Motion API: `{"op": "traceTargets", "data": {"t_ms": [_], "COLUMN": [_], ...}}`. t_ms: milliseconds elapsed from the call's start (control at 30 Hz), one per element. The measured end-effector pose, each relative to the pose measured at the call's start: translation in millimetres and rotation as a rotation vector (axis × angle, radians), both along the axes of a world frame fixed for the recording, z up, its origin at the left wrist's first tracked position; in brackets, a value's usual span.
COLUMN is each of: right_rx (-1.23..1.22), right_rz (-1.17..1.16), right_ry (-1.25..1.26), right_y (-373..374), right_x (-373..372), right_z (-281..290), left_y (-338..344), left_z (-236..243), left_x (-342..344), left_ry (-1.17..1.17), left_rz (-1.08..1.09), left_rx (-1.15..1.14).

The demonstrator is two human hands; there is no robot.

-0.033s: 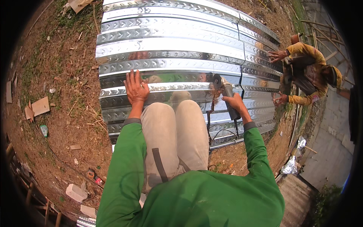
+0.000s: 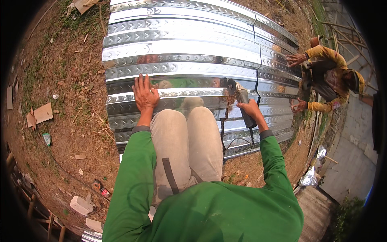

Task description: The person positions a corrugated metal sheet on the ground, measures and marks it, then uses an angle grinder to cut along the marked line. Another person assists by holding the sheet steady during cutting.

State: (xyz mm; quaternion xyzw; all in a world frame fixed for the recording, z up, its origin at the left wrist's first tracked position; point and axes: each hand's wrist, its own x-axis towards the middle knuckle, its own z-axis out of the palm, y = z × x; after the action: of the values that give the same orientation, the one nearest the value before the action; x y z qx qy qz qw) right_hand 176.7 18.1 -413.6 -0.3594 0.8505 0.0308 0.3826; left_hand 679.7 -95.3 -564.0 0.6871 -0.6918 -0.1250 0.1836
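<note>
A wide ribbed sheet of shiny metal decking (image 2: 181, 46) lies under my knees, its ridges running left to right. My left hand (image 2: 145, 94) rests flat on it, fingers spread and holding nothing. My right hand (image 2: 250, 109) is wrapped round the body of an angle grinder (image 2: 242, 97). The grinder's dark disc (image 2: 231, 86) meets the metal, with orange sparks just below it. A dark cut line (image 2: 257, 74) crosses the ridges to the right of the disc. The power cord (image 2: 238, 140) trails off the grinder's lower end.
At the right a co-worker in yellow sleeves (image 2: 328, 54) crouches, both hands at the sheet's right end. Brown ground with cardboard (image 2: 43, 113), a pale block (image 2: 81, 205) and a green-labelled container (image 2: 47, 139) spreads on the left. Crumpled foil (image 2: 309, 177) lies at the lower right.
</note>
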Motion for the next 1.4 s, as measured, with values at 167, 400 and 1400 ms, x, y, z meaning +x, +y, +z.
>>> {"op": "traceTargets", "data": {"t_ms": [167, 400, 1400], "right_rx": [0.02, 0.026, 0.035], "right_rz": [0.009, 0.022, -0.041], "right_ry": [-0.024, -0.014, 0.047], "right_y": [-5.8, -6.8, -13.8], "right_x": [3.4, 2.7, -7.4], "right_z": [5.5, 3.3, -13.3], "left_y": [-1.9, -1.6, -1.2], "left_z": [-1.8, -0.7, -3.7], "left_x": [-0.6, 0.1, -1.6], "left_ry": [-0.012, 0.001, -0.011], "left_rz": [0.01, 0.001, 0.012], "left_rx": [0.074, 0.03, 0.04]}}
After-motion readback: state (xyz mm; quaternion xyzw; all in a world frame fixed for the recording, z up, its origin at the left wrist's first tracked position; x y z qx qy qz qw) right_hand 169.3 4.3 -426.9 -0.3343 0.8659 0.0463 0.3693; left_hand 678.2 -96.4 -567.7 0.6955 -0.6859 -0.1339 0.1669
